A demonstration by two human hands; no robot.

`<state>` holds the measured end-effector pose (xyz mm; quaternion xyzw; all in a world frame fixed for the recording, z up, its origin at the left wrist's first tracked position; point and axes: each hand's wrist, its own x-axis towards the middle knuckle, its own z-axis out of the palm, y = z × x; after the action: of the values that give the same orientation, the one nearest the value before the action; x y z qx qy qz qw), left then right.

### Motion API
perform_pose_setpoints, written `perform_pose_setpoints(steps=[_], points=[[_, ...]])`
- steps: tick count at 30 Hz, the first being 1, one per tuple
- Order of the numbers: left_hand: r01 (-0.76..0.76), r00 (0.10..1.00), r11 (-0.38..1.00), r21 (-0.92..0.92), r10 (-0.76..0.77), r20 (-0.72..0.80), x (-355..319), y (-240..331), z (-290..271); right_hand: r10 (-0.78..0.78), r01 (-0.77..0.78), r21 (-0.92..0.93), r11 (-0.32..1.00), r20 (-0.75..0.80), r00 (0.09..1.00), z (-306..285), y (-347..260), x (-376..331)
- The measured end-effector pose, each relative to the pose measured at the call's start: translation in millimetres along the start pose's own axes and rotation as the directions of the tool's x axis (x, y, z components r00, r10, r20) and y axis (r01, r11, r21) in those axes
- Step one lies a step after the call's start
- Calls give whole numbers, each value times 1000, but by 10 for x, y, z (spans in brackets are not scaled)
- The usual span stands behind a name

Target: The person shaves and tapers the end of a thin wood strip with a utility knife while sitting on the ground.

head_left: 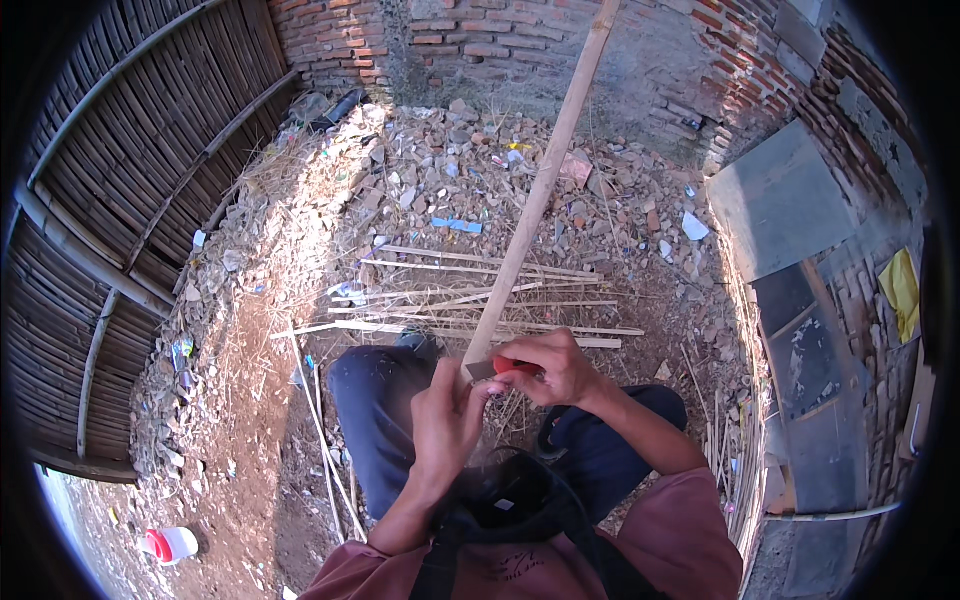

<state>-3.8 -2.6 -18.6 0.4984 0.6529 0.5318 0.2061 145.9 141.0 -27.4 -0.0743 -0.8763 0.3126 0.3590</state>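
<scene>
A long, pale bamboo slat [540, 195] slants from my lap up toward the brick wall. My left hand [441, 415] is closed around its near end. In my right hand [556, 367] is a knife with a red handle [522, 367], my fingers wrapped round it. The short, broad grey blade [481, 370] lies against the slat's near end, beside my left fingers. My left fingertips are close to the blade and partly overlap the red handle's lower side. Beyond my knees, several thin bamboo strips [490, 325] lie across the ground.
Rubble [440, 170] spreads toward a brick wall [500, 35]. A bamboo-slat fence [150, 120] stands on the left. Grey panels [785, 200] lean at right, near a yellow sheet [900, 295]. A white-and-red container [172, 545] sits at the lower left. More strips [325, 455] lie beside my left leg.
</scene>
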Motion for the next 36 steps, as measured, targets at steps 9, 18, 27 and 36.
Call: perform_pose_setpoints(steps=[9,18,27,36], points=[[4,1000,1000,4,-4,0,-12,-63,34,-64,51,-187,981,-64,996,31,-50,11],[12,997,1000,4,-11,-74,69,90,50,-21,-23,-284,959,-149,989,59,-107,5],[62,996,998,26,-60,-73,38,71,74,24,-112,-343,933,-252,967,-88,-148,117],[47,999,994,97,-45,-31,-68,-63,73,50,-150,-318,936,-302,952,-259,-46,195]])
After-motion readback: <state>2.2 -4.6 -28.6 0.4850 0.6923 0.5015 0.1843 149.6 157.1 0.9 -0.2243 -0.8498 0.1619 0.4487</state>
